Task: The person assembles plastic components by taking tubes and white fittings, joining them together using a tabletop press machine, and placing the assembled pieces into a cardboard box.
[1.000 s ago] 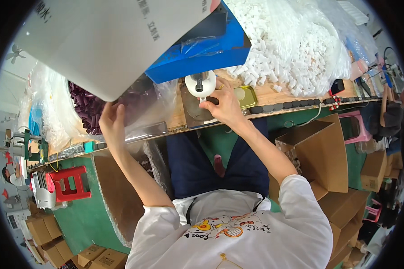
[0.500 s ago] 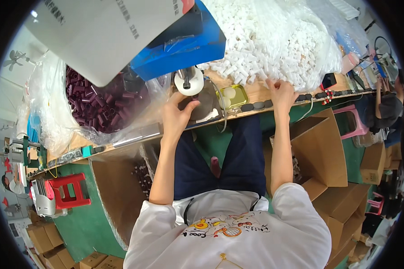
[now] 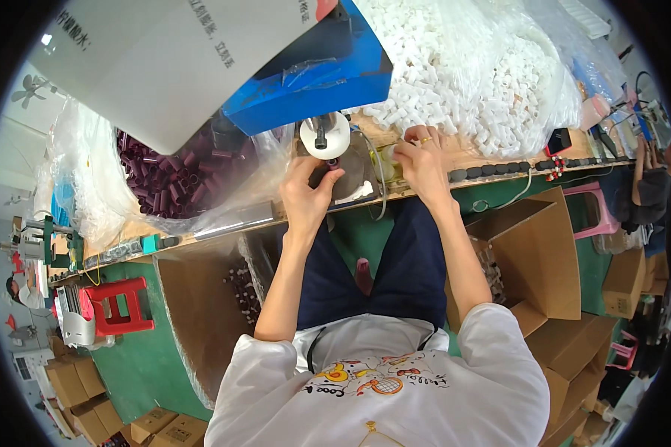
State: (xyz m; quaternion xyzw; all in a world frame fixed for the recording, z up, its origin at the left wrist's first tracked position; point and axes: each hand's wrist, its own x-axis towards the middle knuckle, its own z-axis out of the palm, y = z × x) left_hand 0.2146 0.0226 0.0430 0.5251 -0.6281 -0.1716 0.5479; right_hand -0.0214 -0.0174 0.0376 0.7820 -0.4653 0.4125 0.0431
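My left hand curls its thumb and fingers around a small dark purple tube, just below the white round head of a blue bench machine. Much of the tube is hidden by the fingers and the head. Over a shallow yellow tin, my right hand has its thumb and fingertips pinched together. Whatever they hold is too small or too covered to make out. Behind that hand lies a heap of short white plastic pieces on clear sheeting.
Purple tubes fill a clear plastic bag at the left. A thin cable loops beside the tin. Open cardboard boxes stand below the bench, left and right of my legs. A white printed panel hangs over the upper left.
My right hand has moved left from the edge of the white heap to the yellow tin. The left hand stays under the machine head, where a purple tube now shows. The view has shifted slightly.
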